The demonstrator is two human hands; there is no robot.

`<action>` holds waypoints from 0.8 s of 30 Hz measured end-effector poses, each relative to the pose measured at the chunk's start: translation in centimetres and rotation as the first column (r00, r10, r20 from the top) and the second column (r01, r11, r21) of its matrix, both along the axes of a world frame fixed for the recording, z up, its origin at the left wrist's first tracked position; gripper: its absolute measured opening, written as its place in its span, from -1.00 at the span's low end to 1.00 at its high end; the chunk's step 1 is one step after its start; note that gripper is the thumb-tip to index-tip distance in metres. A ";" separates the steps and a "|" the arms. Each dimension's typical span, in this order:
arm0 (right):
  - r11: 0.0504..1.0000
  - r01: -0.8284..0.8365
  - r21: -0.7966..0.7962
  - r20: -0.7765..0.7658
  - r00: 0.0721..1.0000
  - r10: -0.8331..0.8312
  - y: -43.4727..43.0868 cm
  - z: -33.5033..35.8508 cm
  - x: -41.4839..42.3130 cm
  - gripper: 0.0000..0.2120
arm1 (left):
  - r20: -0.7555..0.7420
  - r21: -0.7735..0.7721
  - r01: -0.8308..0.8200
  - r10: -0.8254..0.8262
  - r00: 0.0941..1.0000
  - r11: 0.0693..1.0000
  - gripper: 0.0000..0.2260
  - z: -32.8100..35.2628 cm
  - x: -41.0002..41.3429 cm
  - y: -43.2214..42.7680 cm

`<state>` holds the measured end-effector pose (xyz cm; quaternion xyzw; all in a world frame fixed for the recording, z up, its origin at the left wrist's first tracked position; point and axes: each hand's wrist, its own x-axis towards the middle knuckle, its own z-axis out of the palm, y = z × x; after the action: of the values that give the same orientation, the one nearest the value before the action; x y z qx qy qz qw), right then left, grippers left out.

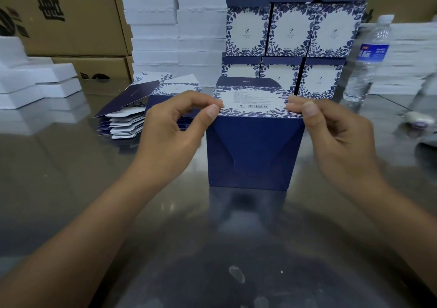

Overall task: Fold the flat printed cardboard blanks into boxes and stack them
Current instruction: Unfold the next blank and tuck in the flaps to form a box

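A folded blue box [254,151] stands on the shiny table, its navy bottom flaps turned toward me and a floral panel with a barcode on top. My left hand [175,128] pinches its upper left corner, thumb on the floral edge. My right hand [331,130] pinches the upper right corner the same way. To the left lies a pile of flat printed blanks [132,111]. Behind the box, finished boxes [293,31] with blue floral borders are stacked in two rows.
A water bottle [369,59] stands at the right of the finished stack. White foam trays [175,28] are piled at the back and at the left [35,80]. Brown cartons [66,17] stand behind. A small pale object [418,121] lies at the right.
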<state>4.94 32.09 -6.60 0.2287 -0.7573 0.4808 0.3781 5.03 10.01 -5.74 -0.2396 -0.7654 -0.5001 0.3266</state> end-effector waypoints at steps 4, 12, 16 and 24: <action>0.994 -0.042 0.098 0.099 0.995 0.032 0.4 -0.6 -0.2 -0.80 | 0.095 -0.015 0.061 -0.060 0.994 0.998 -0.71 -1.3 -0.5 0.0; 0.951 -0.099 0.294 0.271 0.962 0.016 0.3 -2.1 -0.8 -0.23 | 0.343 0.040 0.274 -0.271 0.899 0.961 -0.33 -3.6 -1.1 0.7; 0.961 -0.060 0.271 0.241 0.971 -0.008 0.2 -2.3 -0.6 -0.28 | 0.273 0.002 0.169 -0.163 0.948 0.986 -0.36 -3.6 -0.7 1.3; 0.984 0.069 0.164 0.075 0.994 -0.082 -1.1 -2.6 -0.1 -0.46 | 0.115 0.026 -0.039 0.035 0.993 0.999 -0.46 -2.7 0.0 2.0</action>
<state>4.87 30.99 -9.20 0.2099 -0.8168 0.4121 0.3450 5.08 11.99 -8.47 -0.1917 -0.7800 -0.5176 0.2948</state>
